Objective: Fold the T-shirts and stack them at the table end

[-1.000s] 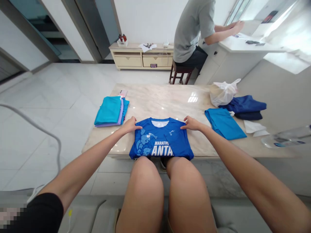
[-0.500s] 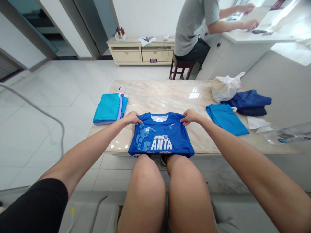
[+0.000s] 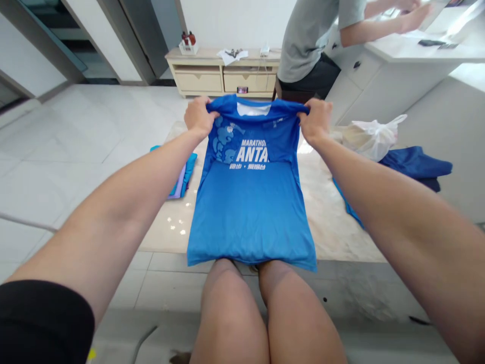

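Note:
A blue T-shirt (image 3: 250,202) with white lettering hangs stretched between my hands, its collar at the top and its hem down by my knees. My left hand (image 3: 200,117) pinches the shoulder on the left side. At the opposite shoulder, my right hand (image 3: 315,120) grips the cloth the same way. The sleeves are folded in over the front, partly covering the print. Behind the shirt lies the marble-topped table (image 3: 170,227), much of it hidden.
Folded teal and lilac clothes (image 3: 182,177) lie on the table's left, partly behind my arm. At right are a white plastic bag (image 3: 373,139), dark blue clothing (image 3: 419,162) and a blue cloth (image 3: 350,207). A person in grey (image 3: 312,40) sits beyond, at a white counter (image 3: 409,50).
Both hands have risen and moved away from me, lifting the shirt's shoulders off the table. Its lower part has unfolded and hangs down. The seated person's arms have shifted.

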`<state>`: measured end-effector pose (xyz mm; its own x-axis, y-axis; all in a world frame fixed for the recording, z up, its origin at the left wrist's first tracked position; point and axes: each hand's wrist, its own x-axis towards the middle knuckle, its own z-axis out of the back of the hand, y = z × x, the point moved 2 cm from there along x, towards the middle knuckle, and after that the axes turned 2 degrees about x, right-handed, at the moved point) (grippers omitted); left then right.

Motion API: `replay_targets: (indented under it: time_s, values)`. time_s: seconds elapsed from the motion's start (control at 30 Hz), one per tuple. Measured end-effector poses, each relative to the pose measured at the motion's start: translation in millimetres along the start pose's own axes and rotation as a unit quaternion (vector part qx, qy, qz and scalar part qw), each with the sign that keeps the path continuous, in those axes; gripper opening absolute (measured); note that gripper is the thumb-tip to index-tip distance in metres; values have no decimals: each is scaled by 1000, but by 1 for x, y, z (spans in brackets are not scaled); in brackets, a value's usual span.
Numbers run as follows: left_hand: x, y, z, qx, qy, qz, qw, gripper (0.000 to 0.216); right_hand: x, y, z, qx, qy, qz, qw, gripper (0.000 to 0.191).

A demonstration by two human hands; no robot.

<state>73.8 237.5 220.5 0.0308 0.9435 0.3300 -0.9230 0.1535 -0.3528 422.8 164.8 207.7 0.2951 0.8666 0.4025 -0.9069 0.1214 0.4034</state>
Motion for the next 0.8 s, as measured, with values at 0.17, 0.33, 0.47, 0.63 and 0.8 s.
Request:
replay_targets:
  time_s: [0.17,0.33,0.47,0.63,0.8]
  values:
    - [-37,16,9,-36,-94,-86,991,47,-34,-13,19,47,-107,118,986,28]
    - [-159,84,-28,-53,5,-133,990,5,-173,-53,-2,10,20,247,969,16]
    - [-222,119,-52,18,121,-228,966,24,-250,-73,-27,-68,174,282,941,28]
    - [-227,127,-49,42,154,-255,954,22,-254,-78,-29,-84,185,268,942,34]
    - [-226,136,-29,48,127,-225,965,18,-248,-84,-14,-80,206,263,939,32]
